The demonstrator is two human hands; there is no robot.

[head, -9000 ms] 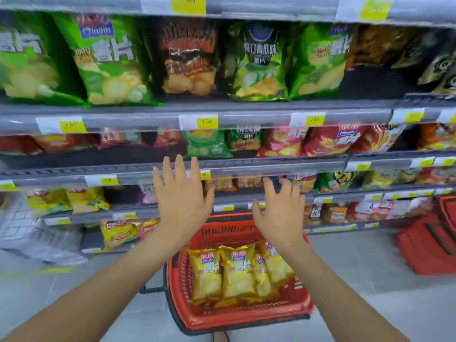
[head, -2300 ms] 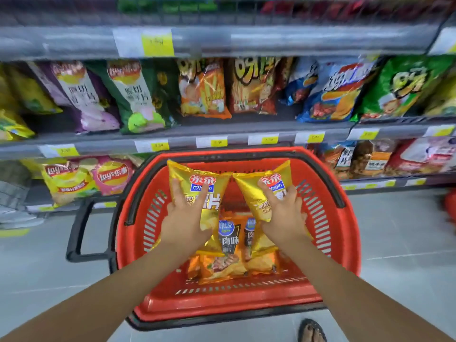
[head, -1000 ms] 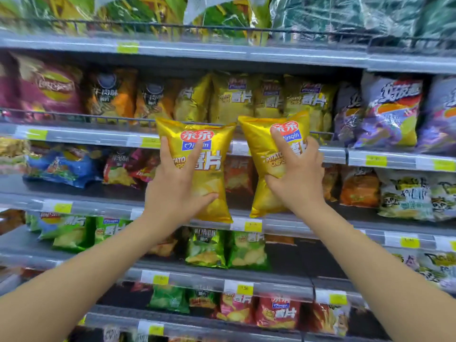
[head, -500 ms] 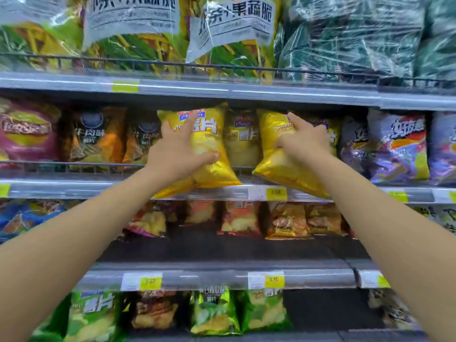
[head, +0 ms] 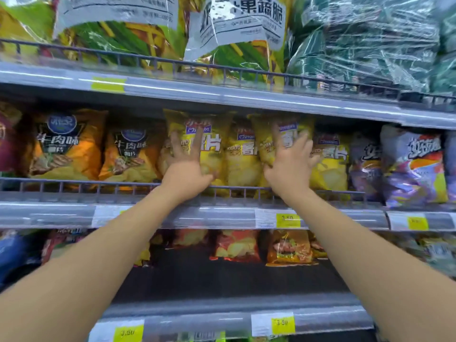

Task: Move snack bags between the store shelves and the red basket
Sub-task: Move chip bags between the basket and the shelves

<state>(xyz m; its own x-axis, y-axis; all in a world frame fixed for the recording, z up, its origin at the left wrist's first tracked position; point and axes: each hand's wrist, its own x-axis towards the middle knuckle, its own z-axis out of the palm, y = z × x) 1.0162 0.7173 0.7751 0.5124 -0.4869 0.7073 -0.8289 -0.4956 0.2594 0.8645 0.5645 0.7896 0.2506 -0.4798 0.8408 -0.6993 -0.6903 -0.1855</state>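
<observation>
We face a store aisle of grey shelves. The middle shelf [head: 172, 215] runs across the view behind a low wire rail [head: 74, 186]. Orange beef-flavour bags [head: 66, 144] stand at 9 o'clock and purple bags [head: 414, 164] at 3 o'clock. The red basket is out of view.

Our left hand [head: 187, 169], at 11 o'clock, lies with fingers spread flat on the face of the left yellow bag [head: 212, 149]. Our right hand [head: 291, 164], at 1 o'clock, presses the right yellow bag [head: 261, 134] the same way. Neither hand wraps its bag, though blur hides the thumbs' exact lie. Both bags stand upright on the middle shelf behind the rail, with another yellow bag [head: 241, 159] between them.

We judge these bags light, puffed with air, slick-skinned, and their chips easily crushed. A flat palm suits pushing them back. To lift one, we would pinch the crimped top seam or cup the sides loosely, never squeezing the middle. The glossy film may slide on its neighbours, so a bag could tip forward over the rail once we let go.
</observation>
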